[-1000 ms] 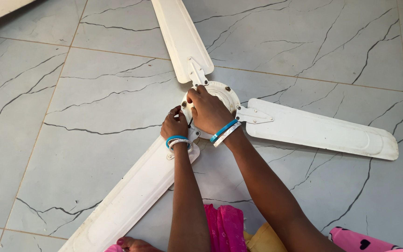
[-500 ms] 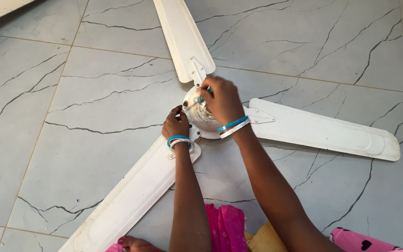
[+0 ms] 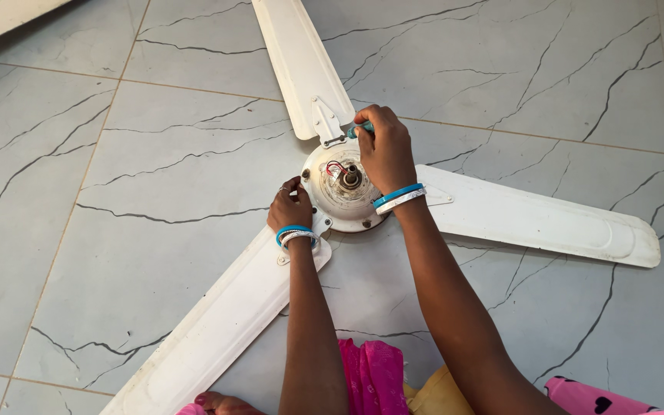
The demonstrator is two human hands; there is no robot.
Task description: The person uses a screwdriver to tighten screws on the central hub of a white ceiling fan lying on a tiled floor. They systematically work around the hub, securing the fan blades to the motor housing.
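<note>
Marbled glossy tiles [image 3: 155, 253] under smooth round fan hub [image 3: 332, 200].

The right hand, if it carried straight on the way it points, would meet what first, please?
Probably the bracket of the far fan blade: the right hand points its teal-handled tool that way, though depth is unclear.

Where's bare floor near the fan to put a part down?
Bare tile lies between the top blade and lower-left blade, and between top and right blade. The hub is crowded by left hand and right hand.
</note>
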